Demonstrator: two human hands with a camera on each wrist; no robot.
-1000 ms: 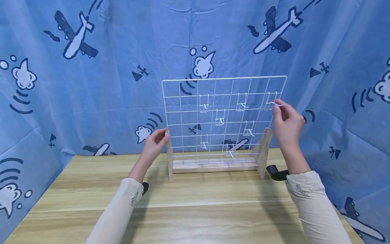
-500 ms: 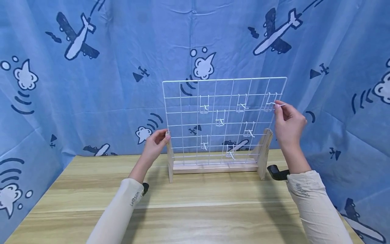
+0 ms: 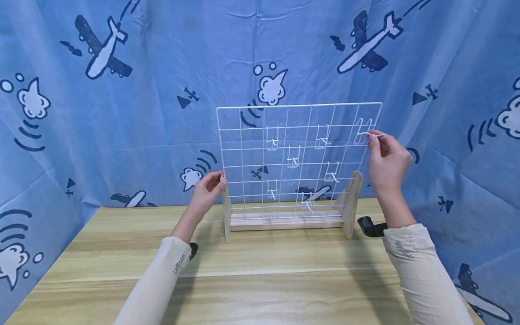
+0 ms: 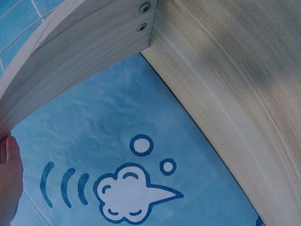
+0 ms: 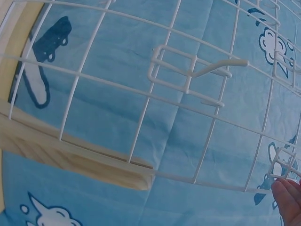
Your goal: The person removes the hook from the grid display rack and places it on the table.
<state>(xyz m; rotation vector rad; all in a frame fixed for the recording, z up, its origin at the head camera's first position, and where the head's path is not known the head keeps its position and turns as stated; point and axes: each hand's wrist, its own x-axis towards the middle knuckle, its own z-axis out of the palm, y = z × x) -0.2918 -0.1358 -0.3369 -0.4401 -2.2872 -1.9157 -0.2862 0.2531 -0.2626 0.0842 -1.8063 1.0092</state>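
A white wire grid panel (image 3: 298, 105) stands upright in a wooden stand (image 3: 284, 223). Between thumb and fingers, my right hand (image 3: 390, 162) pinches the prong of a white wire display hook (image 3: 359, 134) at the panel's upper right. The hook's curved top ends rise a little above the second horizontal wire. My left hand (image 3: 205, 194) grips the top of the stand's left upright (image 3: 226, 221), beside the panel's edge. In the left wrist view, only a few fingers (image 4: 13, 155) show at that upright. The right wrist view shows my right fingertips (image 5: 280, 190) near the hook's frame.
Several other hooks hang on the panel, among them a lower right hook (image 3: 332, 174) and an upper left hook (image 3: 272, 142). The stand rests on a wood-grain table (image 3: 260, 280). A blue curtain (image 3: 170, 113) printed with planes surrounds the table's back and sides.
My right hand has moved slightly up and right, raising the pinched hook so its top ends stand higher against the wire. My left hand stays at the upright.
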